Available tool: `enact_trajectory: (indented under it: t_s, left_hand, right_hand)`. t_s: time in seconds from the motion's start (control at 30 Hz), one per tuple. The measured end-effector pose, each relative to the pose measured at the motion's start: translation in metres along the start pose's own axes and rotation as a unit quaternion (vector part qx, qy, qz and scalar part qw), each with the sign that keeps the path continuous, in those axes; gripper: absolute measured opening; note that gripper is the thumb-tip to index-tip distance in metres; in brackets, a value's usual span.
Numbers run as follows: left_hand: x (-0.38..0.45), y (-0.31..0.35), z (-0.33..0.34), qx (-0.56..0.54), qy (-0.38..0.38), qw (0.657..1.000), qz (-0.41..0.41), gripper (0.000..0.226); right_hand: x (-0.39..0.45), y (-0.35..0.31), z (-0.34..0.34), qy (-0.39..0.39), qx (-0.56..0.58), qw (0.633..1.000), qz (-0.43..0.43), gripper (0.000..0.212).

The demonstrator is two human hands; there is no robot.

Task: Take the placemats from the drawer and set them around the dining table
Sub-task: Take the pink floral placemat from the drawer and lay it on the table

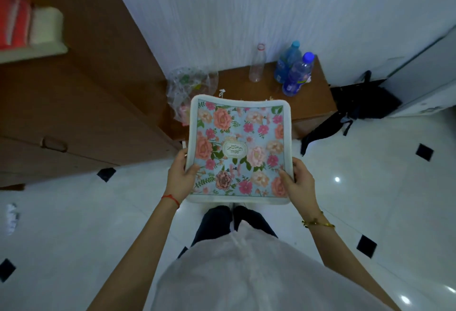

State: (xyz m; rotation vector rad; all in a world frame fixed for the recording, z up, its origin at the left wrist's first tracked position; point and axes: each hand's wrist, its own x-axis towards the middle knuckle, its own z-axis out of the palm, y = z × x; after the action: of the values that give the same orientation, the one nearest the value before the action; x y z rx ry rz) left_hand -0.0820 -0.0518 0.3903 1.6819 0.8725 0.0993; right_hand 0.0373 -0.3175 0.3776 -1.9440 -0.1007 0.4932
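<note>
Between my two hands, at waist height over the white tiled floor, sits the floral, white-bordered fabric placemat, possibly a stack. My left hand and right hand each pinch a near side edge, thumbs on top. No dining table visible. Recommendation: carry level, grip even, so nothing slips.

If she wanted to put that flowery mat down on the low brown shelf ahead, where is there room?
The placemat, gripped by the left hand and right hand, would fit best on the low shelf's middle strip, between the plastic bag and the clear bottle. The right end is crowded by blue bottles.
</note>
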Motion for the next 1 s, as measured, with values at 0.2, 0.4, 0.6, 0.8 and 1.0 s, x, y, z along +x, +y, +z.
enact_trajectory:
  t_s: [0.2,0.4,0.6,0.8,1.0]
  left_hand:
    - [0.002,0.035,-0.009,0.012,-0.084,0.995,0.053,0.037]
    - [0.014,0.058,0.000,0.051,-0.180,0.976,0.110,0.037]
    - [0.023,0.086,0.031,0.071,-0.300,0.943,0.129,0.038]
    - [0.007,0.114,0.099,0.101,-0.421,0.891,0.139,0.034]
    - [-0.027,0.127,0.194,0.163,-0.524,0.817,0.180,0.035]
  right_hand:
    - [-0.039,-0.016,-0.009,0.084,0.016,0.996,0.002,0.025]
    - [-0.078,-0.015,-0.013,0.192,0.040,0.980,0.016,0.028]
    - [-0.125,-0.015,-0.020,0.310,0.076,0.947,0.046,0.028]
    - [-0.174,-0.002,-0.039,0.433,0.107,0.891,0.087,0.028]
    - [-0.230,0.025,-0.065,0.545,0.125,0.818,0.133,0.029]
